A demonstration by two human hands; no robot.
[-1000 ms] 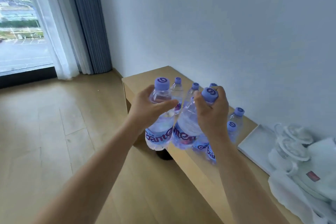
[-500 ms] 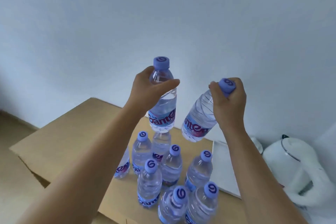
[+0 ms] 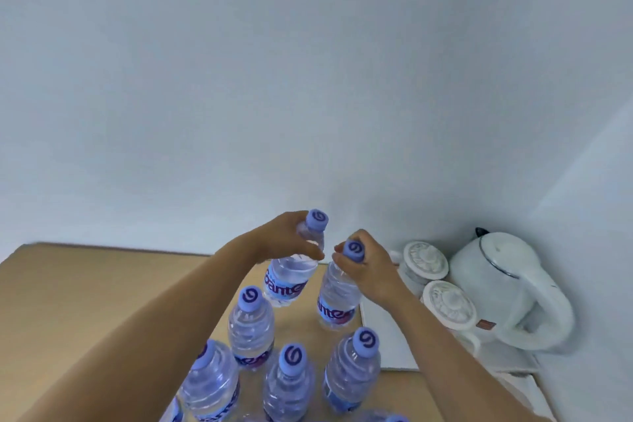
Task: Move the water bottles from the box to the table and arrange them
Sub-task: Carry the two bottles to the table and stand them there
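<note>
Over far end of light wooden desk (image 3: 85,288): left hand (image 3: 287,238), fingers wrapped round neck of clear plastic water bottle with purple cap (image 3: 289,276), tilted, base just off desk. Right hand (image 3: 368,267), fingers closed over cap of second same bottle (image 3: 337,298), base at or near desk, contact hard to tell. Five-ish more purple-capped bottles (image 3: 251,325) standing upright, bunched at near edge. White kettle (image 3: 510,291) plus lidded cups on tray at right. Box not in view. Guess: well along, these two not yet set down, leftover count unknown, tidying into rows probably still to do.

Soft, even daylight, cool and bluish; faint shadow in the wall corner (image 3: 534,216) at right; wide-angle bending at the frame's edges; lower-left bottles (image 3: 209,384) slightly blurred
</note>
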